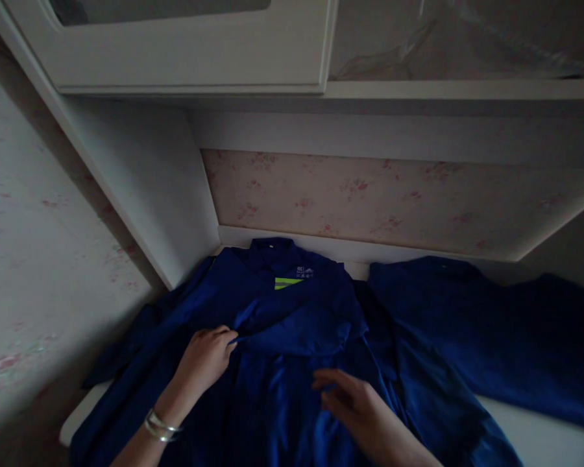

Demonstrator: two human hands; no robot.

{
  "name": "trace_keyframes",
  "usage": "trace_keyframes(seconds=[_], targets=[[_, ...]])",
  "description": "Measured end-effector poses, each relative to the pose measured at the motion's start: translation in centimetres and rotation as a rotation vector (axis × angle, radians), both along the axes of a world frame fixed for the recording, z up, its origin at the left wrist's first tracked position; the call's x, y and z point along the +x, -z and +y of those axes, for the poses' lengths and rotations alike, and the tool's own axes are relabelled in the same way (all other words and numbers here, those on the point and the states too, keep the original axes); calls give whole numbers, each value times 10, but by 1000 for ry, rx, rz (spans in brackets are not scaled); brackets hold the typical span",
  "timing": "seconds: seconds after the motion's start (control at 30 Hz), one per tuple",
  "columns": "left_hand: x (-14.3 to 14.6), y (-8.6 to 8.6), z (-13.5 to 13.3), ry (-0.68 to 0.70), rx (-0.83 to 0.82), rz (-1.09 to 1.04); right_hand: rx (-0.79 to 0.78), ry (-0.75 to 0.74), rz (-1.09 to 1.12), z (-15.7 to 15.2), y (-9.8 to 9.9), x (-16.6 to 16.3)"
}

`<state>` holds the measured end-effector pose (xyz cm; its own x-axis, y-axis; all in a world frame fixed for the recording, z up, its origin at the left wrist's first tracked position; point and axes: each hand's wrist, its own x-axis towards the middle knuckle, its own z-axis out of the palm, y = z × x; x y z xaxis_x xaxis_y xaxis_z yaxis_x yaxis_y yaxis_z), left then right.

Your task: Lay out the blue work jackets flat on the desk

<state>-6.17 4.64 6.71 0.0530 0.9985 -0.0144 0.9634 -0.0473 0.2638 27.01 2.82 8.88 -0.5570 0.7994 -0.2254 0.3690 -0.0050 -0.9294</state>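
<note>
The room is dim: floral wallpaper (399, 201) runs along the back and the left wall, and a white cabinet (194, 58) hangs above a white bench (540, 434) set into the corner. From my head camera I look down on a blue work jacket (282, 337) spread over the bench, its collar toward the back wall, with a yellow-green tag (287, 283) showing just inside the neck. My left hand (207, 357), a silver bangle (160, 426) on its wrist, has its fingers (226, 340) closed narrowly on a fold of the jacket's cloth near the chest. My right hand (355, 402) lies over the lower front of the jacket with its fingers loosely spread and flat, holding nothing; it is blurred, so I cannot tell if it presses the cloth. A second blue garment (491, 331) lies on the bench just to the right, touching the jacket.
</note>
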Motion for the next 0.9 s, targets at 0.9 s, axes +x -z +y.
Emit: trace_keyframes(seconds=[0.9], targets=[[52, 24, -2, -112, 36, -494, -92, 992, -185, 36, 36, 245]])
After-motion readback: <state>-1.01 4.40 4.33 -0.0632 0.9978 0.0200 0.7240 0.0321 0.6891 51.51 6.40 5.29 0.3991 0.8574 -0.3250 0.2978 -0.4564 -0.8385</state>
